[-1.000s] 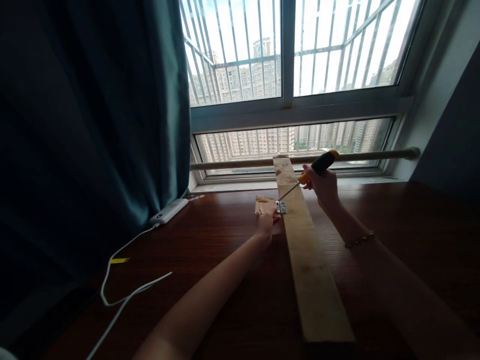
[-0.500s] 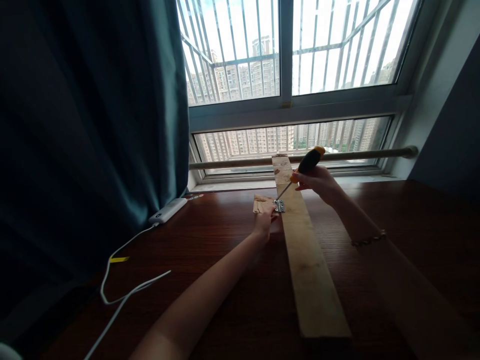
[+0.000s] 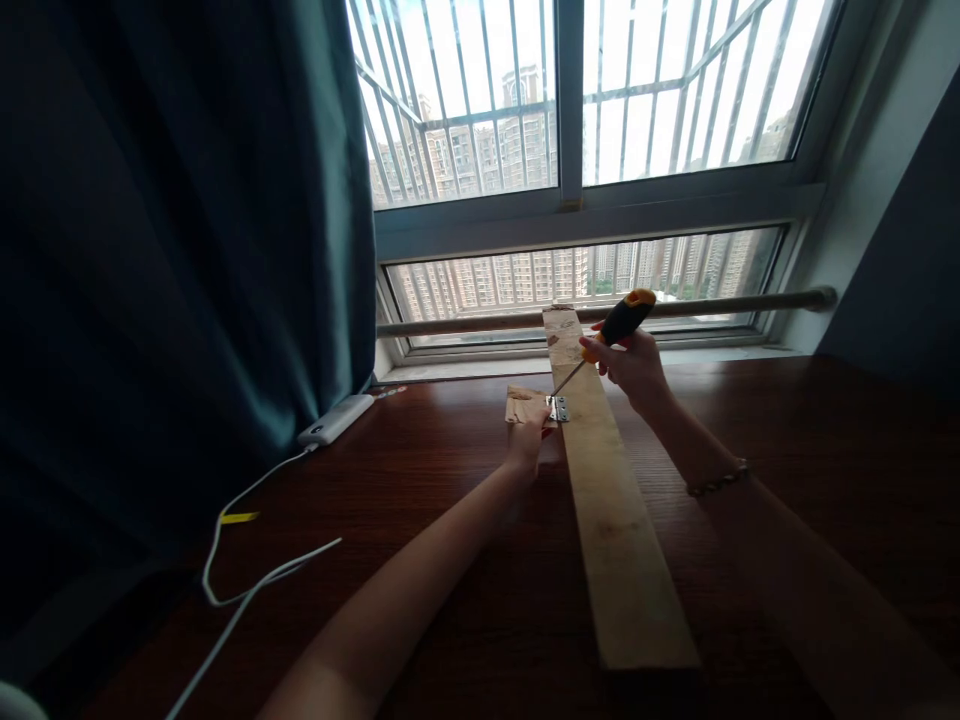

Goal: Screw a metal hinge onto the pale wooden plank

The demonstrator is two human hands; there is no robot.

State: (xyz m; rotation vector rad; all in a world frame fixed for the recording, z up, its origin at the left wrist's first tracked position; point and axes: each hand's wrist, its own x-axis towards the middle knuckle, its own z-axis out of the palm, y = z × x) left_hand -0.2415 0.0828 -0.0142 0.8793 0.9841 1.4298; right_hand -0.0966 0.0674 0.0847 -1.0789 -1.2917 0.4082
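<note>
Gripping the screwdriver (image 3: 624, 317) in our right hand (image 3: 636, 368), we set its tip at the far edge of the hinge (image 3: 559, 409), while our left hand (image 3: 528, 440) clamps the near edge of the block (image 3: 521, 400), thumb by the metal. Our hands are apart, either side of the plank (image 3: 621, 510). The hinge straddles the seam between the block and the plank's left edge, toward the far end of the table (image 3: 420, 450). The plank's far end overlaps the rail (image 3: 735, 303) in view; whether they touch, we cannot tell. Open room spreads right of the plank beneath our forearm; leftward, a broad stretch of tabletop separates us from the cord (image 3: 238, 492) and curtain (image 3: 330, 200).
</note>
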